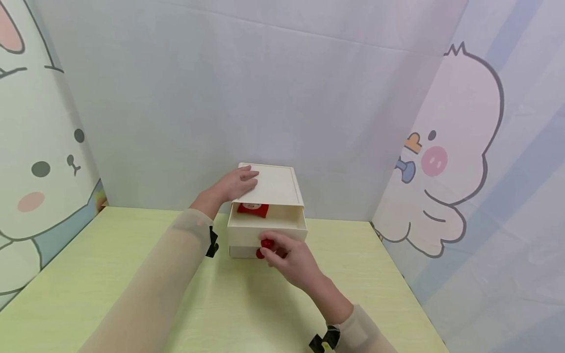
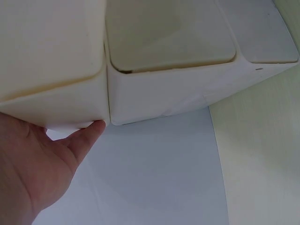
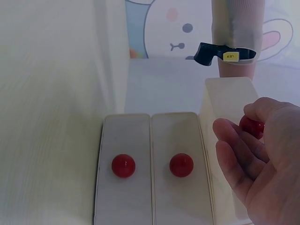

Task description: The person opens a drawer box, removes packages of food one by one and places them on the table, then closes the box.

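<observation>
A small white drawer cabinet (image 1: 278, 184) stands on the table, its top drawer (image 1: 247, 235) pulled out. Inside that drawer, toward the left, lies a red packet (image 1: 252, 210) with a white patch. My right hand (image 1: 293, 260) pinches the drawer's round red knob (image 3: 251, 126) between thumb and fingertips. My left hand (image 1: 234, 185) rests on the left part of the cabinet top with fingers spread, its thumb (image 2: 86, 138) against the side wall. Two closed drawers with red knobs (image 3: 181, 165) show beside the pulled-out one in the right wrist view.
The cabinet sits near the back of the pale yellow-green table (image 1: 220, 304), close to a grey-white curtain (image 1: 265, 98). Side panels carry a cartoon rabbit (image 1: 48, 127) on the left and a cartoon chick (image 1: 446, 162) on the right. Black straps circle both wrists.
</observation>
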{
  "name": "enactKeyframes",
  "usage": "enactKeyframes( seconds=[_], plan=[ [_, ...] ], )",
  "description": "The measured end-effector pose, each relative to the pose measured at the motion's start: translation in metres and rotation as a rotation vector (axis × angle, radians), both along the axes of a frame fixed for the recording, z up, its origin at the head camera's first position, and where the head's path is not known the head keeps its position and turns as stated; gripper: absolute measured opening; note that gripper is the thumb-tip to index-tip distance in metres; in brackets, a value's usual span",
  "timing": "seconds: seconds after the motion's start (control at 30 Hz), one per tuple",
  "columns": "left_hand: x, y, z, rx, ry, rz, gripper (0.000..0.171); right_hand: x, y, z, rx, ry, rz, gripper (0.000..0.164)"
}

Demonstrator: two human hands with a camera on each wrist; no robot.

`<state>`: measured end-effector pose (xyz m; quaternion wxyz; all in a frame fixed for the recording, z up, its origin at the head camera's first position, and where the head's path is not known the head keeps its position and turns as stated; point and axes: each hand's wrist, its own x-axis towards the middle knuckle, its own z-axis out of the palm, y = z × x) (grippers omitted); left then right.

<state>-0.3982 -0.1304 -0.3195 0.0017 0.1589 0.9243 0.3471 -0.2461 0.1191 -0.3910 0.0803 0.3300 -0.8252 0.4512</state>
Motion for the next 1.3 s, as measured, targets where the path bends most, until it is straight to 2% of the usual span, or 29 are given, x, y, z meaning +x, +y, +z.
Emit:
enactKeyframes(
  seconds=[0.97, 1.3],
  plan=[
    [-0.002, -0.001, -0.004, 0.021, 0.004, -0.010, 0.059, 0.016, 0.006, -0.004, -0.020, 0.047, 0.061, 0.023],
    [-0.003, -0.001, -0.004, 0.002, 0.006, -0.001, 0.060, 0.021, 0.008, -0.004, -0.013, 0.065, 0.071, 0.024]
  ],
)
